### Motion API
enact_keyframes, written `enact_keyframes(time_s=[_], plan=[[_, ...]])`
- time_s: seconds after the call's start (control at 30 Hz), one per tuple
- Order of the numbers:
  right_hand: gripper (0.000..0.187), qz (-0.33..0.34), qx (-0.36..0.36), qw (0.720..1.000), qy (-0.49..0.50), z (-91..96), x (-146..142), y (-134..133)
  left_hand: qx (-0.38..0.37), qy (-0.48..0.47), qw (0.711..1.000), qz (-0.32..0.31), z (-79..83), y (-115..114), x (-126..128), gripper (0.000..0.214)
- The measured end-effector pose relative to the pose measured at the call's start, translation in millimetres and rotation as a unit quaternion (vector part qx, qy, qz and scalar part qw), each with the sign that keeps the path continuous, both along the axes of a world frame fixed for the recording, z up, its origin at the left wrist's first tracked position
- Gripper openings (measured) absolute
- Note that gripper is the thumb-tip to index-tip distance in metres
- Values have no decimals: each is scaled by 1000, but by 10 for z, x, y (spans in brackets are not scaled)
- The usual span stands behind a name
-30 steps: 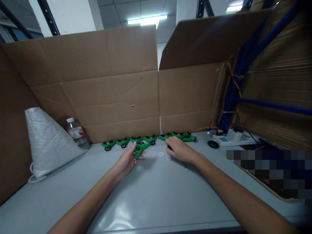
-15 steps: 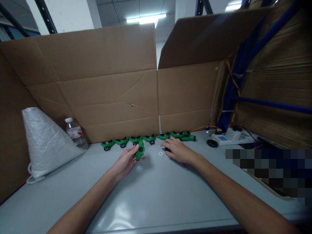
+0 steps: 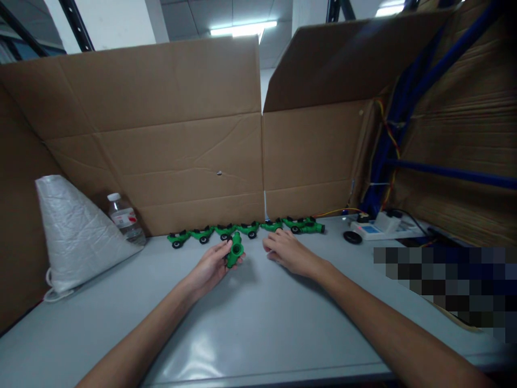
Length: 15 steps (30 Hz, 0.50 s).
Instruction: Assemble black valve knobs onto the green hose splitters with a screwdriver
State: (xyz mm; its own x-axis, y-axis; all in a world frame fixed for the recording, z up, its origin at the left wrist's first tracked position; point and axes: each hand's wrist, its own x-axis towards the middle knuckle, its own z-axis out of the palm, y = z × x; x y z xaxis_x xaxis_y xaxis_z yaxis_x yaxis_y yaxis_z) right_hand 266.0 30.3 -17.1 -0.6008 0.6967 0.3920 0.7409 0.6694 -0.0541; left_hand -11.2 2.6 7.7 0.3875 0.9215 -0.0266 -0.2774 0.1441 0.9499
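My left hand is closed around a green plastic valve body, a tube-like piece with a round opening in its side turned up towards me. To the right, my right hand rests low over the tabletop with fingers curled and tips together. A trace of a white ring shows at its fingertips; whether the fingers grip it is hidden. Behind both hands stands a row of green valves with black parts. At the row's right end lies a green tubular piece.
A grey table spreads below, backed by a cardboard wall. On the left are a white bag and a water bottle. A black ring lies by a power strip on the right, beside a blue frame.
My right hand has shifted slightly left, its fingers drawing together over the white rings, which it now largely covers. My left hand has moved slightly right with the green valve body.
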Motion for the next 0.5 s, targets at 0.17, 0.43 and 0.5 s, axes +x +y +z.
enact_keyframes(time_s=[0.17,0.43,0.5], plan=[[7,-2,-20,999,49,64,-39,-37,7,8,1000,12,12,-10,15,32],[16,28,-26,994,104,145,-62,-76,-1,7,1000,23,-14,0,24,33],[17,40,-19,993,113,168,-80,-97,-2,6,1000,23,-11,-1,32,34]])
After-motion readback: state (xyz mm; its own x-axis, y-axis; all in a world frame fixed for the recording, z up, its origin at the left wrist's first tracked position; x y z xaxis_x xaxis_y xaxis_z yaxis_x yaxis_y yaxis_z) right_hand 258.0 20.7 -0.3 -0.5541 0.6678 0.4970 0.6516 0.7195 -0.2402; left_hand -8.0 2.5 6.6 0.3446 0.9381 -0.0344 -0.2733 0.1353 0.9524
